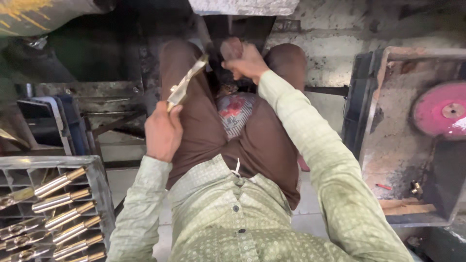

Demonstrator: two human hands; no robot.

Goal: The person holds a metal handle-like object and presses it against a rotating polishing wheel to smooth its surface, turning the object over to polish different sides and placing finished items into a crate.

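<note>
I sit looking down at my lap in brown trousers and a pale green patterned shirt. My left hand (pixel 163 131) is closed around a flat, brass-coloured metal piece (pixel 185 83) that points up and away over my left thigh. My right hand (pixel 246 61) is clenched further out between my knees, close to the dark machine gap; what it grips is hidden by the fingers. The tip of the metal piece lies just left of that hand.
A grey plastic crate (pixel 99 174) at lower left holds several silver and brass cylindrical parts (pixel 63 201). On the right stands a rusty metal box (pixel 388 145) with a pink grinding wheel (pixel 444 110). A patterned cushion (pixel 234 112) lies between my thighs.
</note>
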